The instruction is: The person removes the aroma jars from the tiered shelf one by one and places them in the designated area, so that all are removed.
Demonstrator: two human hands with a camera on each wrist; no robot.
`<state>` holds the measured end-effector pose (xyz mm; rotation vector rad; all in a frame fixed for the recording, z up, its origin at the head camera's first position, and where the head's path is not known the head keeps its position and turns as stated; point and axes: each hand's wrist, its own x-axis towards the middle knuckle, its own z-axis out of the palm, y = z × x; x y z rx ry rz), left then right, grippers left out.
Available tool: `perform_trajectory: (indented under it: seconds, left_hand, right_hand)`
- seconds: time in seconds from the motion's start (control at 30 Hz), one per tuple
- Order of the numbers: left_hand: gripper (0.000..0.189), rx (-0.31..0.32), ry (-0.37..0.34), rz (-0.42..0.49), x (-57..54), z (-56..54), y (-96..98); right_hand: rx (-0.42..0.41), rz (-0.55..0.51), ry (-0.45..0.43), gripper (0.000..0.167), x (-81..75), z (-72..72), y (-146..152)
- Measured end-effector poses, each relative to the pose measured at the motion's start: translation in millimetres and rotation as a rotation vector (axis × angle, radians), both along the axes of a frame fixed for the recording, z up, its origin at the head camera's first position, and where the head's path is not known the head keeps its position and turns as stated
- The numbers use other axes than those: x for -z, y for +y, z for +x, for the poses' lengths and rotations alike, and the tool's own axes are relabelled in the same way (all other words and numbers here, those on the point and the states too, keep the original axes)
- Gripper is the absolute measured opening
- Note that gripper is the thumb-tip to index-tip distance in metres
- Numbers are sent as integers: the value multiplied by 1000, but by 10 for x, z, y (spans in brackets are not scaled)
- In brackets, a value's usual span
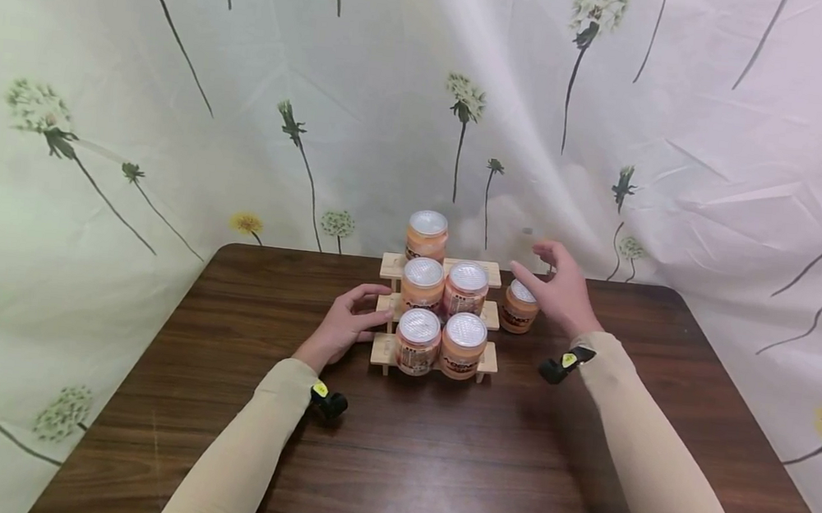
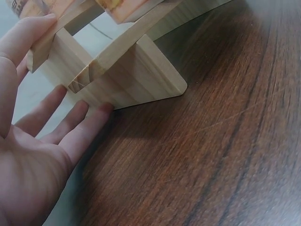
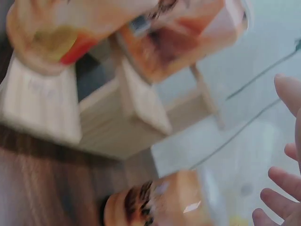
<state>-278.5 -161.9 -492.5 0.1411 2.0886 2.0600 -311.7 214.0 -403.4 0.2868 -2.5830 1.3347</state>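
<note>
Two cream-coloured sleeves [image 1: 231,458], mine, come in from the bottom edge, one on each side, and reach forward over a dark brown wood-grain table [image 1: 420,472]. Its surface has a soft sheen and darker streaks, and its far corners are rounded. A small black device [image 1: 328,401] with a yellow patch sits at each of my wrists.

My left arm slants inward, and my left hand [image 1: 345,324] is at the left end of a pale wooden rack [image 1: 488,358] with three steps. Its fingers are spread, the fingertips at the rack's side panel and the thumb up by a shelf edge. The rack stands toward the back of the table, its steps climbing away from me. Two orange front jars [image 1: 463,348] with pale, ribbed lids sit on the lowest step, two matching middle jars [image 1: 466,289] on the next, and one top jar [image 1: 427,235] at the left of the highest.

My right arm reaches a little farther. My right hand [image 1: 562,292] hangs in the air by a lone jar [image 1: 515,316] on the table just right of the rack, fingers spread and thumb held apart.

Behind everything hangs a pale, creased cloth [image 1: 383,80] printed with dandelions, greenish at left, pinkish at right.
</note>
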Motion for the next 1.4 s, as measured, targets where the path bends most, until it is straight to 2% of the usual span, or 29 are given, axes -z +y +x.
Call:
perform_trajectory:
  seconds: [0.37,0.53,0.73,0.9,1.4]
  left_hand:
    - [51,3,-3,3,18,-12,-14]
    - [50,13,7,19,30,-11,-17]
    - [49,17,11,22,30,-10,-28]
    - [50,19,9,20,34,-18,-31]
    - [50,12,4,15,31,-23,-33]
  right_hand:
    - [-176,-26,40,71,-409,8,-418]
    - [-264,29,-8,74,-520,-35,-585]
    - [-306,121,-41,76,-634,-66,-770]
    - [-342,176,-71,78,-694,-105,-906]
    - [-398,133,-167,85,-763,-237,-1189]
